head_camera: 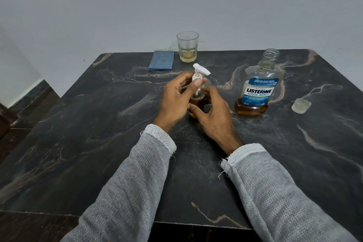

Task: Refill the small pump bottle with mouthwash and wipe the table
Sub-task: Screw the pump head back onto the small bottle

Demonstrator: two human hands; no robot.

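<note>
The small clear pump bottle [198,98] stands upright at the middle of the dark marble table [98,133], holding amber liquid. Its white pump head [200,69] sits on the neck. My left hand [176,100] pinches the white collar under the pump with thumb and fingers. My right hand [213,115] wraps the lower body of the bottle. To the right stands the uncapped Listerine mouthwash bottle [257,88], with a low level of amber liquid. Its clear cap [301,105] lies on the table further right. A folded blue cloth [162,60] lies at the far edge.
A glass tumbler [187,47] with a little pale liquid stands at the table's far edge beside the cloth. A grey wall rises right behind the table. The floor drops off at the left and near edges.
</note>
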